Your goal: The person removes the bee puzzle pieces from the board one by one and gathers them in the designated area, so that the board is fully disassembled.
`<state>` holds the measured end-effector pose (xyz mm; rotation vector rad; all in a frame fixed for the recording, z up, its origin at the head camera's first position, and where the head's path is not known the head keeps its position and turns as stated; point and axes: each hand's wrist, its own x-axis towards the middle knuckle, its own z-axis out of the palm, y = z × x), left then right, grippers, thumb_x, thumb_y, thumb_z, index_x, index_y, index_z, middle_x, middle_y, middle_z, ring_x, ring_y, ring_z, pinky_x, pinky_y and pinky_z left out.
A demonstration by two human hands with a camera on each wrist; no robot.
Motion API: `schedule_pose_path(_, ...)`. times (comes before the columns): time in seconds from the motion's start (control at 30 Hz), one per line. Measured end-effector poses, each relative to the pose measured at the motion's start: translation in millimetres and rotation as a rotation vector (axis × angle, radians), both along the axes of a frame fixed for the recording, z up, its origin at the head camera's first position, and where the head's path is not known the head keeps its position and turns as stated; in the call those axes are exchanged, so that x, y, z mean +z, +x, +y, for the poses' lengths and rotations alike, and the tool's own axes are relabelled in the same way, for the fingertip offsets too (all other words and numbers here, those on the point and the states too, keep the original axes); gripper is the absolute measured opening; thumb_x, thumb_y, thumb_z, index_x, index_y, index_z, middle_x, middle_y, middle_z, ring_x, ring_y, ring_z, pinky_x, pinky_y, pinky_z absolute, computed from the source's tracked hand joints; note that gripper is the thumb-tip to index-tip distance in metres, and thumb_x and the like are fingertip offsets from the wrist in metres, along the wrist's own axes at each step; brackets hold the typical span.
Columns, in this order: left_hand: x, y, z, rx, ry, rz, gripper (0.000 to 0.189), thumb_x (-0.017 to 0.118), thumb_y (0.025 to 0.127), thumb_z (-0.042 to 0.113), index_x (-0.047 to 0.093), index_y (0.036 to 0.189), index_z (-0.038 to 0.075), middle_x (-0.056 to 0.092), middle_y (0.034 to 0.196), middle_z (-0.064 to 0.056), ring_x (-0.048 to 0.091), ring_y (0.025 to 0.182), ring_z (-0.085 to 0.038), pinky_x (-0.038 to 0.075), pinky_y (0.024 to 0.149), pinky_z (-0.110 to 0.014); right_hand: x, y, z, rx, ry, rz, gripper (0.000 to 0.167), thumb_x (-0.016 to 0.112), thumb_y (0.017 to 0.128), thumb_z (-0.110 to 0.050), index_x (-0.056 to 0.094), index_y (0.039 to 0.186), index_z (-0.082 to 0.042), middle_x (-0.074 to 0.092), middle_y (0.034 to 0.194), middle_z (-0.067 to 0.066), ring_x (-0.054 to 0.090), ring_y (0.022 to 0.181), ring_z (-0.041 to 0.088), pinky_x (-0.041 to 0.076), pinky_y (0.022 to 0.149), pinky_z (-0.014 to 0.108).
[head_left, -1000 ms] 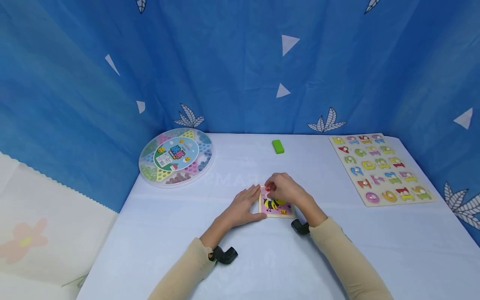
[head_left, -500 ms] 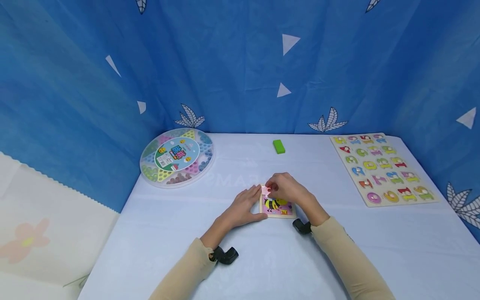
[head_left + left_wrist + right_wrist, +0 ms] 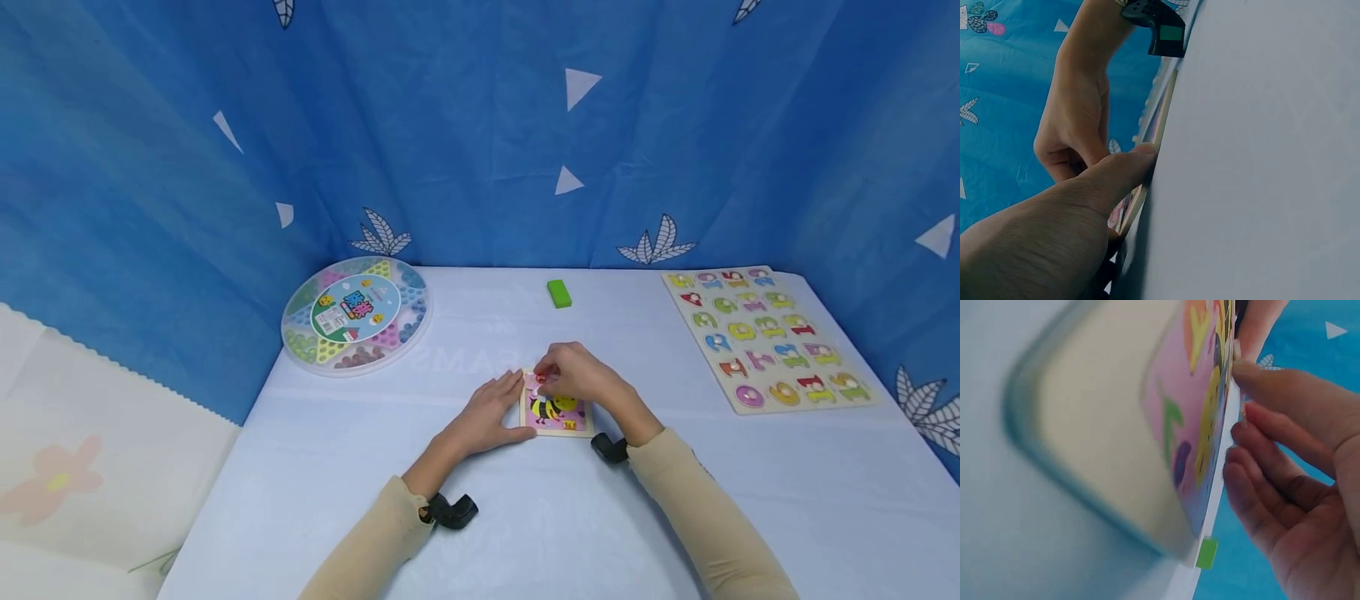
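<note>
Blue curtain (image 3: 480, 108): printed with pale triangles and leaves, behind and at either side.
White counter (image 3: 315, 483): carries all objects listed below.
Number board (image 3: 772, 343): far right, rows of coloured numerals; untouched.
Round game box (image 3: 356, 308): far left, flat, with coloured sections; untouched.
Left hand (image 3: 487, 412): straight fingers along the left side of the bee puzzle (image 3: 551, 421), thumb spread apart to its near edge; unchanged over the last second, judged to be steadying.
Right hand (image 3: 573, 373): over the far part of the puzzle, thumb and fingertip clamped on the red-marked piece (image 3: 541, 378); shifted slightly right within the last half second.
Bee puzzle: mid-counter, flat, between the hands; its position essentially constant.
Green block (image 3: 559, 294): beyond the puzzle, well apart.
Red-marked piece: at the puzzle's far-left corner. Pale pink showed half a second ago; red shows now. Judged a small tilt or turn, with fitting there still under adjustment; whether it lies flush cannot be told.
</note>
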<state>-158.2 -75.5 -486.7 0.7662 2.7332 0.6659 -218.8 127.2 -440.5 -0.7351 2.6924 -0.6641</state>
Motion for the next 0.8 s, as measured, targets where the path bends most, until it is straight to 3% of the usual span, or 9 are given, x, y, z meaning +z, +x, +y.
schedule_pose_path(0.23,1.1,-0.6,0.4,0.000,-0.012,0.003,0.089,0.063,0.089,0.054,0.024,0.155,0.007,0.017,0.164,-0.004,0.013,0.153,-0.021,0.018,0.124,-0.043,3.4,-0.5,8.4,-0.006,-0.083,0.002,0.029,0.081,0.080,-0.023,0.076,0.106,-0.011,0.066,0.091,-0.002,0.058,0.084,0.012,0.054,0.079,0.029)
schedule_pose_path(0.53,0.4,-0.3,-1.2,-0.001,0.007,-0.001,0.089,0.063,0.089,0.054,0.026,0.154,0.005,0.019,0.164,-0.006,0.015,0.153,-0.023,0.019,0.123,-0.044,6.2,-0.3,29.1,-0.026,-0.114,-0.039,0.028,0.080,0.080,-0.022,0.076,0.107,-0.012,0.066,0.092,-0.003,0.059,0.086,0.013,0.053,0.079,0.028)
schedule_pose_path(0.8,-1.5,0.1,-0.1,-0.004,0.010,0.004,0.088,0.063,0.089,0.053,0.026,0.154,0.005,0.019,0.164,-0.006,0.015,0.153,-0.023,0.019,0.123,-0.044,7.4,0.1,54.2,-0.088,-0.126,-0.074,0.032,0.080,0.080,-0.021,0.075,0.109,-0.011,0.068,0.098,0.000,0.061,0.096,0.020,0.055,0.087,0.039)
